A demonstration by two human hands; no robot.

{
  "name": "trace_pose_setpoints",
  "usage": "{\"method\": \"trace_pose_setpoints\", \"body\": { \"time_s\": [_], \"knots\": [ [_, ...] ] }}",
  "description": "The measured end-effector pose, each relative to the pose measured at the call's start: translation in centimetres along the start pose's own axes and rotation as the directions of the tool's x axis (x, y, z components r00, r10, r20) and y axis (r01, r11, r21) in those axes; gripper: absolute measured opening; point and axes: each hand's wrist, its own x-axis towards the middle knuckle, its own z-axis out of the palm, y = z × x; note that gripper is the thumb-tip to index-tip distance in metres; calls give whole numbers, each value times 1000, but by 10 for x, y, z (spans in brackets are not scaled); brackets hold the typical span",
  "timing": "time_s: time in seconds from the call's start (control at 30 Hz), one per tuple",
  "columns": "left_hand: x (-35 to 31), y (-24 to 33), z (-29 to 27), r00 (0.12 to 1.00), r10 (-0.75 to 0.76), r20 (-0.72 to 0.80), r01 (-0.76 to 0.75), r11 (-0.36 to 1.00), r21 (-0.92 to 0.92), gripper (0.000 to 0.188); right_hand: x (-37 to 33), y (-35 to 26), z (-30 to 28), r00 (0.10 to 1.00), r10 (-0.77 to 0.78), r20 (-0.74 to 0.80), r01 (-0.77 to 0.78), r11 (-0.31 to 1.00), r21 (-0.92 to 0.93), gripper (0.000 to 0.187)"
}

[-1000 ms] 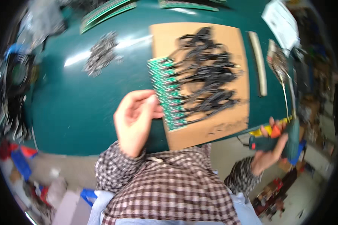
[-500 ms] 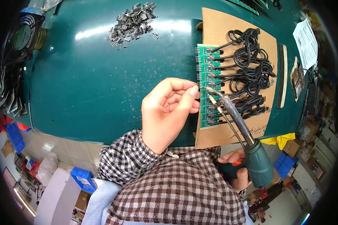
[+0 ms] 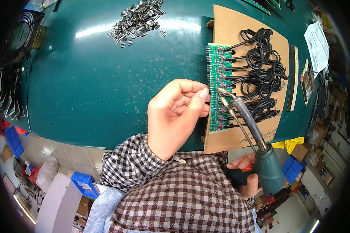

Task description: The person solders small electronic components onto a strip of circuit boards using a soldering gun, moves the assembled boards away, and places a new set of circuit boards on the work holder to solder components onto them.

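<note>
My left hand [image 3: 179, 112] is closed in a pinch at the left edge of a strip of green circuit boards [image 3: 221, 70]. Thumb and forefinger meet beside small metal-pinned connectors along that edge; what sits between the tips is hidden. In my right hand [image 3: 245, 174], partly covered by the tool, is a dark green soldering gun [image 3: 270, 171]. Its bent metal tip reaches the boards just right of my left fingertips, and a thin solder feed tube runs alongside it. Black coiled cables [image 3: 260, 73] with red wires at their ends lead from the boards to the right.
The boards and cables lie on a cardboard sheet [image 3: 231, 23] on the green table [image 3: 85, 85]. A pile of small pin connectors [image 3: 138, 21] lies at the far middle. A fan [image 3: 23, 37] stands far left, above more connector parts [image 3: 6, 93]. A paper sheet [image 3: 317, 44] is at right.
The view has shifted slightly, so the cardboard and boards appear a little farther right. My left pinch and the soldering gun keep nearly the same place at the boards.
</note>
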Motion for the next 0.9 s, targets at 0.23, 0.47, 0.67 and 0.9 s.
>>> {"method": "trace_pose_setpoints", "body": {
  "time_s": [0.23,0.47,0.67,0.9],
  "knots": [
    [2,0,1,999,-41,3,41,999,26,12,0,3,1,998,-53,-37,54,998,38,52],
    [3,1,1,999,-37,6,37,999,-6,10,1,5,0,997,-62,-44,65,996,55,54],
    [8,23,-17,921,348,-174,-237,856,458,9,9,2,-2,993,-84,-80,96,983,157,52],
    [30,46,-39,863,501,-68,-263,559,786,13,20,3,-5,993,-110,-32,114,962,247,49]
  ]
}}
